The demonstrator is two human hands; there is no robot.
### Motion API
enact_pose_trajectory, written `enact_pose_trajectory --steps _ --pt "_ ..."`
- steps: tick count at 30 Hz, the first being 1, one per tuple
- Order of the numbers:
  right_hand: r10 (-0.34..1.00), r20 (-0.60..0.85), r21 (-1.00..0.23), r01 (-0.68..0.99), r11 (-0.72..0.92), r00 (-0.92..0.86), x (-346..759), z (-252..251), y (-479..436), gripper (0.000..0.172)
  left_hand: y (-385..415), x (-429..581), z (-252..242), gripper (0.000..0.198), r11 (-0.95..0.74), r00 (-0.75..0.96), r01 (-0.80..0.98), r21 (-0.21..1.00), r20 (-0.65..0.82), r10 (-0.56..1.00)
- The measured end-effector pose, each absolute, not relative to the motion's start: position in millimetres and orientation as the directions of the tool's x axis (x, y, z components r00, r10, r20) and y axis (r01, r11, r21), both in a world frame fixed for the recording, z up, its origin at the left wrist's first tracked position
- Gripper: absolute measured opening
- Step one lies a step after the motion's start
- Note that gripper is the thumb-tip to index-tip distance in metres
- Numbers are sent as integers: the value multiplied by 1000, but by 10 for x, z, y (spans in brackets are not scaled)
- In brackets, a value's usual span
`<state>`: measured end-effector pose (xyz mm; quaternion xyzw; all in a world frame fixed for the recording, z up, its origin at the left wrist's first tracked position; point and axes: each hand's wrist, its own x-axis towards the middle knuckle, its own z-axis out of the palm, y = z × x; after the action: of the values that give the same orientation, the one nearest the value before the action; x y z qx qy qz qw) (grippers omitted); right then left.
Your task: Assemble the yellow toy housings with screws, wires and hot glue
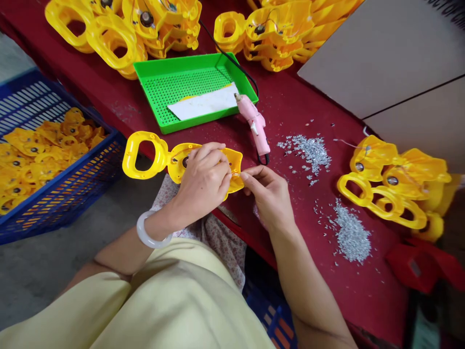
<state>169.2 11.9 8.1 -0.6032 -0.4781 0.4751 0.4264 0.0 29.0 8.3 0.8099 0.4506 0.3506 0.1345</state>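
Note:
A yellow plastic shell half [146,172] with a ring-shaped end lies at the table's front edge, open side up. My left hand [206,177] is closed over its middle, hiding much of the inside; a dark round part shows beside the fingers. At the shell's right end, the thumb and forefinger of my right hand [271,194] are pinched together near a small pale piece. Whether that piece is between the fingertips is too small to tell. Just beyond my hands rests a pink glue gun [256,123], its nozzle on the green tray's side.
A green perforated tray [152,89] holds a white strip [207,103]. Small metal screws form one pile [352,237]; small silvery pieces form another [312,152]. Stacked yellow shells [163,24] stand behind, more shells [399,169] right. A blue crate [72,189] of yellow parts stands left.

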Motion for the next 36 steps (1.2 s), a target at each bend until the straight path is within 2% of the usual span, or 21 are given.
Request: enact_pose_trajectory --steps 5,9,12,17,24,32,34,36 --pt "977 -203 -966 149 -210 59 1710 70 150 25 267 -43 52 11 -607 333 566 558 518 788" --pt "977 -211 -968 130 -213 32 1721 54 161 28 252 -94 -6 17 -687 403 561 461 573 714" --pt "975 -218 -971 88 -221 47 1710 59 166 30 262 -110 -21 18 -711 428 556 431 585 689" --pt "968 -248 -967 56 -250 42 1692 96 164 45 293 -122 -8 20 -698 461 551 457 531 711" --pt "966 -254 -963 102 -249 -44 1724 112 169 44 312 -150 64 22 -704 558 555 444 429 711" --pt "966 -258 -961 100 -257 7 1686 94 200 41 362 -238 189 20 -637 521 471 610 391 759" --pt "966 -259 -960 103 -259 15 1681 93 200 41 364 -245 251 18 -628 515 513 585 376 770" --pt "967 -254 -962 102 -254 12 1678 91 197 41 378 -244 300 20 -633 513 593 498 372 774"
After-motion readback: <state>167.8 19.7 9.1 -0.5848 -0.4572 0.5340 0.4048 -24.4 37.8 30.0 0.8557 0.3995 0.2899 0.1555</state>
